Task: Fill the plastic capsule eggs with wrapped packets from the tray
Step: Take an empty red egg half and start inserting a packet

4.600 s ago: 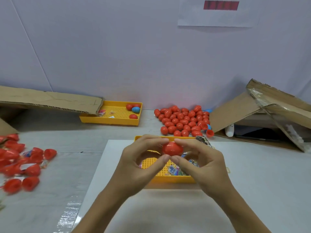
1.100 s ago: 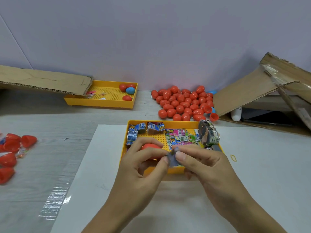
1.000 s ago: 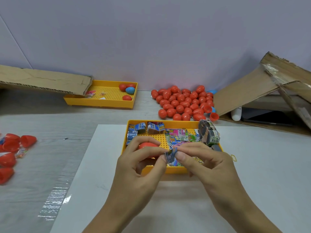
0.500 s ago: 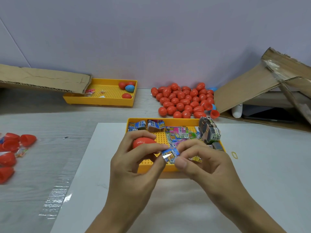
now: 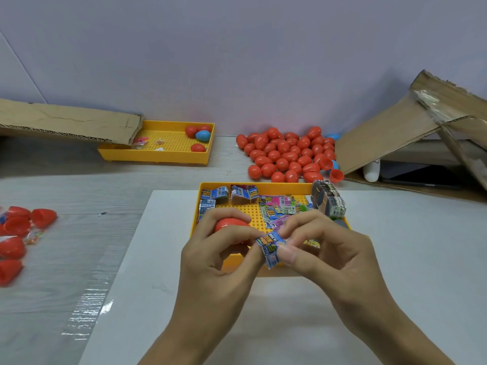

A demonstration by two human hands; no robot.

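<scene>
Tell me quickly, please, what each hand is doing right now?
Left hand: closed, holding a red capsule egg and pinching the wrapped packet.
Right hand: closed, pinching the same packet.

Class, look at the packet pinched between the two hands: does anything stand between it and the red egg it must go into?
Only the left hand itself: its fingers curl round the red egg, and no opening shows. The packet sits beside the egg, also pinched by the right hand.
</scene>
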